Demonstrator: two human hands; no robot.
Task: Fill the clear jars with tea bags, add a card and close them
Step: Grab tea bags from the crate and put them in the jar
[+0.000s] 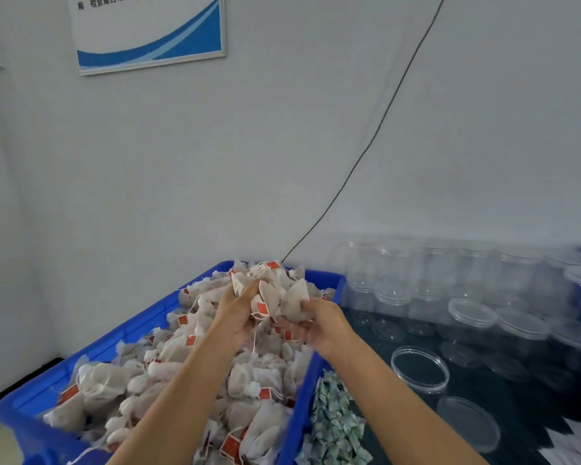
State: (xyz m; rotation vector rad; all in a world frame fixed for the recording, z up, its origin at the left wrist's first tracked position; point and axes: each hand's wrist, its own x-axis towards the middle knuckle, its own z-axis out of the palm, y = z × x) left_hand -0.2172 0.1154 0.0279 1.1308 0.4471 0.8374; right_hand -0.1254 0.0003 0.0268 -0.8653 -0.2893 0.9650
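Note:
A blue crate (138, 333) holds a heap of pale tea bags (168, 374) with red tags and strings. Above the heap, my left hand (237, 313) and my right hand (316, 322) together lift a bunch of tea bags (279, 293), fingers closed around them. An open clear jar (420, 369) stands on the dark table just right of the crate. Its clear lid (468, 424) lies flat in front of it. More clear jars (470, 317) stand stacked behind it along the wall.
A pile of small green-and-white packets (336, 424) lies between the crate and the open jar. White cards (577, 441) show at the bottom right edge. A thin black cable (366, 152) runs down the wall behind the crate.

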